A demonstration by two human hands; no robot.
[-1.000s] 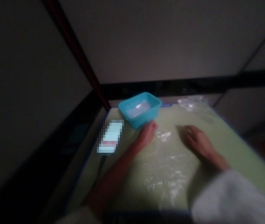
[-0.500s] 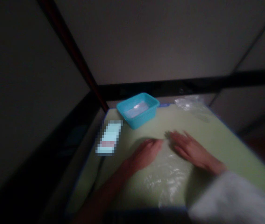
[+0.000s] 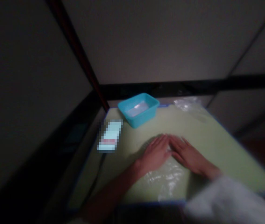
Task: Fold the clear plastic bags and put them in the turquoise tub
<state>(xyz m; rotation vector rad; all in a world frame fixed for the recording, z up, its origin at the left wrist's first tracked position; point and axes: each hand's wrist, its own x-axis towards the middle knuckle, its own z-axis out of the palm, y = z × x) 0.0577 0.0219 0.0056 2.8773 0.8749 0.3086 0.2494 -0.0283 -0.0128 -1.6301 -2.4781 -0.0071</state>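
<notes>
Nearest to us, at 6 o'clock of the green mat [image 3: 216, 137], lies a clear plastic sheet [image 3: 167, 182], crinkled and catching highlights; its near edge reaches almost to the mat's blue-trimmed front border. Both of our hands rest palm-down on its far part. The left hand [image 3: 155, 154] comes in from 7 o'clock on a bare forearm, fingers extended and flat, released rather than clenched, grasping nothing. The right hand [image 3: 186, 154] comes in from 4 o'clock out of a white sleeve [image 3: 228, 202], fingers likewise straight and pressed flat on the plastic. The fingertips of the two hands meet or nearly meet at about the mat's centre; blur prevents us from telling which.

Farther out, at 10 o'clock, a pixelated pale card [image 3: 110, 135] lies on the mat's left edge. At 11 o'clock stands a teal plastic tub [image 3: 138, 109]. At 1 o'clock, on the far border, lies a second crumpled clear bag [image 3: 189, 105], well apart from both hands.
</notes>
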